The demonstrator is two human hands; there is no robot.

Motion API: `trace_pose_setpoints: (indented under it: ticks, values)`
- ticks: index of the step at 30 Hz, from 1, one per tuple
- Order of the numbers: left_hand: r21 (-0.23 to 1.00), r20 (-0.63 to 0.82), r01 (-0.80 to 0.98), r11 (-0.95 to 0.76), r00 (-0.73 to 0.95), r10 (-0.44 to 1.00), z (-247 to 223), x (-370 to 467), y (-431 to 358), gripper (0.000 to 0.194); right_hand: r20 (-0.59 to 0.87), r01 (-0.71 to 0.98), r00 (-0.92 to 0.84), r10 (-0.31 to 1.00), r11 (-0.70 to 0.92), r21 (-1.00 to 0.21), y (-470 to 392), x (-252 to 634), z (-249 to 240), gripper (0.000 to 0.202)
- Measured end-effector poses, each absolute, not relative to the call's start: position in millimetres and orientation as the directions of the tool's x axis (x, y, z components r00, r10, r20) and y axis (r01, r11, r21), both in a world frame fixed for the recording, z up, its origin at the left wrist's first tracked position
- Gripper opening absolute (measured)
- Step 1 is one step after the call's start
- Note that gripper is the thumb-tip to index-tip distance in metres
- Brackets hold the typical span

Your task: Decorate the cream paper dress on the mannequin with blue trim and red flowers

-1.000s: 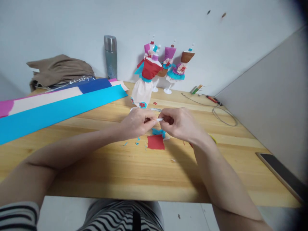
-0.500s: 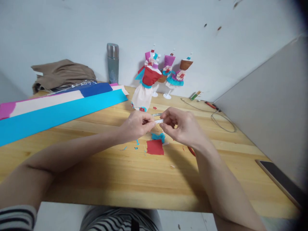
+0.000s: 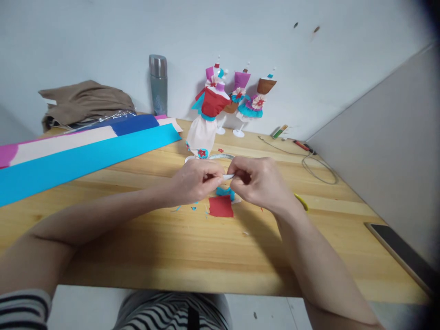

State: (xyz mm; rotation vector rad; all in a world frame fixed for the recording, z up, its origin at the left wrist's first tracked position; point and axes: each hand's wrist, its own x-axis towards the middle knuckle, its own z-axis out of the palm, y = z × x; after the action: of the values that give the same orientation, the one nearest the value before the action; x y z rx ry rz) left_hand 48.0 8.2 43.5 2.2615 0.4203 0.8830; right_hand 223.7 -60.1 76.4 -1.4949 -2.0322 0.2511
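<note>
Above the middle of the wooden table, my left hand and my right hand face each other, both closed. A small white strip stretches between their fingertips, one end pinched by each hand. Beneath them lie a red square and a crumpled blue piece, with small blue scraps beside them. Just behind my hands a small mannequin wears a red top and a pale skirt with red and blue flowers. A curved grey band lies partly hidden behind my fingers.
More dressed mannequins stand by the wall. Long coloured sheets, a brown cloth and a flask are left. A cable, a red-handled tool, a yellow handle and a phone lie right.
My right hand's fingers have closed on the strip's end. The view has shifted slightly, and a yellow handle now shows beside my right wrist.
</note>
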Motion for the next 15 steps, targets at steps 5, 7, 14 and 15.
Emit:
trace_pose_setpoints:
  ticks: [5, 7, 14, 15]
  values:
    - [0.819, 0.39, 0.049, -0.572, 0.683, 0.617, 45, 49, 11, 0.025, 0.408, 0.744, -0.206, 0.889, 0.414, -0.525, -59, 233, 77, 0.016]
    - [0.894, 0.307, 0.046, -0.446, 0.661, 0.684, 45, 50, 12, 0.022, 0.408, 0.713, -0.189, 0.893, 0.41, -0.569, -61, 237, 81, 0.024]
    - [0.978, 0.117, 0.068, -0.199, 0.613, 0.782, 52, 51, 6, 0.016, 0.522, 0.861, -0.226, 0.822, 0.419, -0.288, -66, 229, 81, 0.006]
    - [0.977, 0.118, 0.07, -0.199, 0.605, 0.788, 53, 51, 5, 0.017, 0.527, 0.871, -0.241, 0.815, 0.421, -0.252, -65, 226, 79, 0.008]
